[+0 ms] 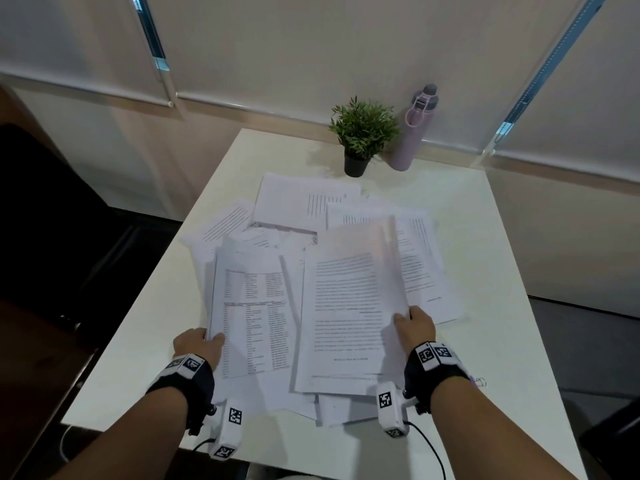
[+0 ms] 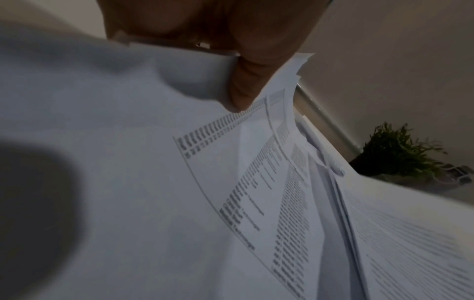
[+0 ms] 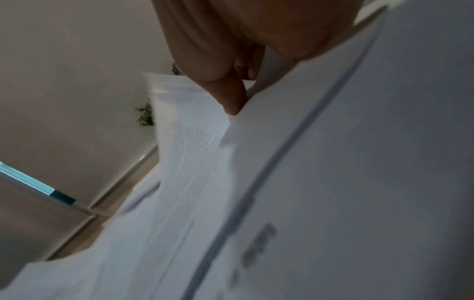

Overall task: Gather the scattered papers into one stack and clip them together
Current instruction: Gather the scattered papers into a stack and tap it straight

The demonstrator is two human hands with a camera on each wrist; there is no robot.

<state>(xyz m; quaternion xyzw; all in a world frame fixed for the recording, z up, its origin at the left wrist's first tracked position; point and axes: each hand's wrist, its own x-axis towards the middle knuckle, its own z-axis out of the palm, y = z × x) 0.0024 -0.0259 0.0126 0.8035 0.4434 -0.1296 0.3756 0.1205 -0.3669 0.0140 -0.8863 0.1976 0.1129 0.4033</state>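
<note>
Printed papers [image 1: 304, 202] lie scattered and overlapping across the middle of the white table [image 1: 485, 237]. My left hand [image 1: 207, 339] pinches the left edge of a sheet printed with a table [image 1: 252, 317], thumb on top. In the left wrist view the thumb [image 2: 243, 87] presses on that sheet [image 2: 256, 192]. My right hand [image 1: 410, 317] grips the right edge of a few text sheets [image 1: 349, 306], lifted and curling off the pile. The right wrist view shows its thumb [image 3: 231, 95] on these sheets [image 3: 333, 162]. A small wire clip-like thing [image 1: 480, 381] lies by my right wrist.
A potted green plant [image 1: 362, 133] and a lilac bottle [image 1: 414, 133] stand at the table's far edge, just behind the papers. A dark chair [image 1: 52, 220] stands off the left side. Bare tabletop shows to the right of the pile and along the near edge.
</note>
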